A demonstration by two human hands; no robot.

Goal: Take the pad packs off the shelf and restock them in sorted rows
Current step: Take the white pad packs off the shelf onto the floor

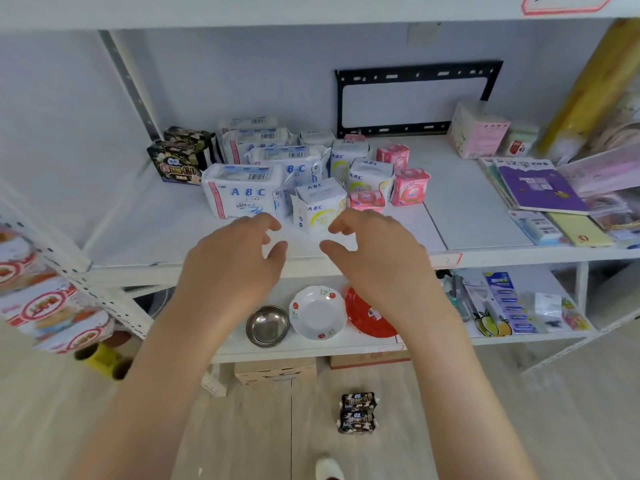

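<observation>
The left hand (235,261) and right hand (375,254) are held empty, fingers loosely curled, over the shelf (138,223) edge, apparently readied to flank the small white pad pack (320,206) seen just beyond and between them.

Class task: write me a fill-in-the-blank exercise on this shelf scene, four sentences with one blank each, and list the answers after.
1. On the upper shelf, the black packs stand to the ___ of the white ABC packs.
2. The white dish sits between the steel bowl and the ___ plate.
3. The left hand and right hand hold ___.
4. Two dark packs lie on the ___.
Missing words: left; red; nothing; floor.
</observation>
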